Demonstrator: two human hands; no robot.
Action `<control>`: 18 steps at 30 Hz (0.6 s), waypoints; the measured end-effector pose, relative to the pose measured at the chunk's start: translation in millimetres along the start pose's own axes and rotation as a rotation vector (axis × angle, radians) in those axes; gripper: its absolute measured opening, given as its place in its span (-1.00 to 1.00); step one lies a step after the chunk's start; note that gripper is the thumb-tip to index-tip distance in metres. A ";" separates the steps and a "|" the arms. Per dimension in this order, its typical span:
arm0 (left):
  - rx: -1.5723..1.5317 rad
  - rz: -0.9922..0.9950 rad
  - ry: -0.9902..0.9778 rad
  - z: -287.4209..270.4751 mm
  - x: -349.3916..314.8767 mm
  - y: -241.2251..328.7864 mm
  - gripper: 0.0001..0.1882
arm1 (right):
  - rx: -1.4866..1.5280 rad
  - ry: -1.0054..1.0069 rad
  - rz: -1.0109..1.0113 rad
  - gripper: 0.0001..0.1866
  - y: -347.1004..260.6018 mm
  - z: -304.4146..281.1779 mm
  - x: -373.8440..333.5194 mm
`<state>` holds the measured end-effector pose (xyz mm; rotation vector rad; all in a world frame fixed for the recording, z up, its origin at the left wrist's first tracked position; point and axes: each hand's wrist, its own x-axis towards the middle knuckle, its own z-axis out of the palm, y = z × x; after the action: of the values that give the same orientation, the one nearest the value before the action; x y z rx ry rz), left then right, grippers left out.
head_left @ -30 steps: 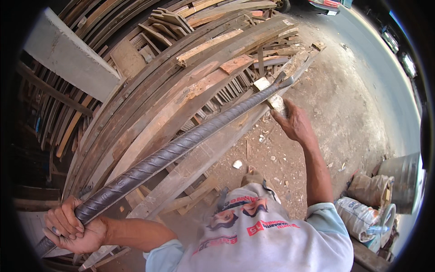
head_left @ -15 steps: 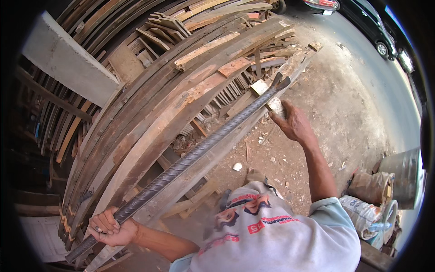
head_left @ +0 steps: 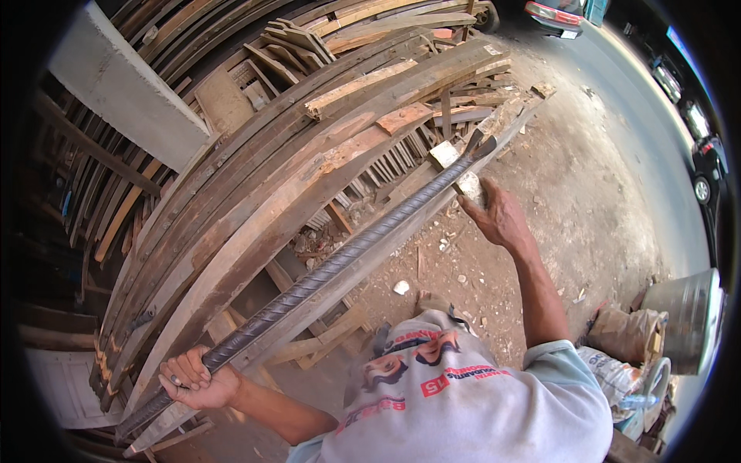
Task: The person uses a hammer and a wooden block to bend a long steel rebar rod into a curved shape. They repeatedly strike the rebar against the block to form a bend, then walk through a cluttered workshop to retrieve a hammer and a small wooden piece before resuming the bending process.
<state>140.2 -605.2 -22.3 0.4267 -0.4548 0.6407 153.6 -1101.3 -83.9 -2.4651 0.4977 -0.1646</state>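
Compared with a second ago, the left hand and the near end of the ridged metal bar are farther right, and the bar looks thinner. That hand is closed around the bar, which runs diagonally above a wooden beam, its forked end beside two pale blocks. The right hand has stayed about where it was, thumb and fingers partly bent at the nearer pale block; I can't tell whether it grips. Red lettering marks the shirt; blue print, the white sack.
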 end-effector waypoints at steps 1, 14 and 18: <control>-0.048 -0.038 -0.034 6.9 2.1 -1.9 -0.62 | -0.026 -0.012 -0.003 -0.41 -1.4 -1.5 1.7; -0.004 -0.014 -0.074 23.6 -22.6 1.2 -0.63 | 0.067 -0.087 -0.042 -0.34 18.7 4.5 4.8; -0.008 -0.048 -0.033 30.4 -9.9 6.2 -0.65 | 0.451 -0.247 -0.024 -0.30 40.5 13.3 9.8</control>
<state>121.0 -620.8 -1.1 0.4397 -0.4771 0.5855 153.1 -1128.0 -118.6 -2.0148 0.2862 0.0189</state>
